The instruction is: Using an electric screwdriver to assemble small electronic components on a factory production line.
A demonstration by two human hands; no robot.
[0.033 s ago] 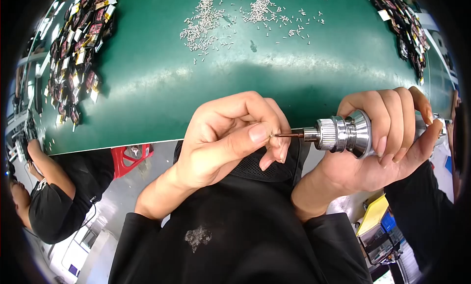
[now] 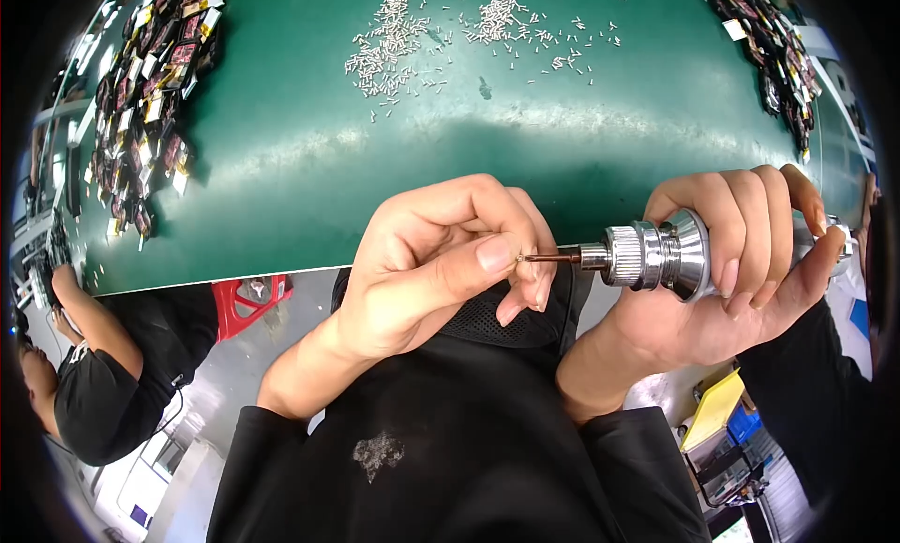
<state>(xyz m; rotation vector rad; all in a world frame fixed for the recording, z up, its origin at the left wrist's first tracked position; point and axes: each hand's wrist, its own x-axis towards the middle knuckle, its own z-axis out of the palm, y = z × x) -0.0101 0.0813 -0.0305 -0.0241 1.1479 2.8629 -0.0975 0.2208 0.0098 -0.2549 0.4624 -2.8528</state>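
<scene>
In front of my chest, my left hand (image 2: pixel 431 271) is closed, with thumb and forefinger pinched at the tip of a slim bit (image 2: pixel 555 258). A tiny metal piece (image 2: pixel 520 259) shows at that pinch, too small to name for certain. My right hand (image 2: pixel 741 262) wraps round a silver power screwdriver (image 2: pixel 647 257), which lies level and points left. The bit runs from its knurled collar to my left fingertips. Both hands are above the near edge of a green table (image 2: pixel 300 196). Small silvery screw-like pins (image 2: pixel 394 51) lie scattered in two loose heaps on its far part.
Many small black-and-red parts with white and yellow tabs are heaped (image 2: pixel 150 102) at the left. A similar heap (image 2: pixel 773 55) lies far right. Another person (image 2: pixel 98 374) sits at the left, beside a red stool (image 2: pixel 248 304). Dark clothing (image 2: pixel 806 393) shows at the right.
</scene>
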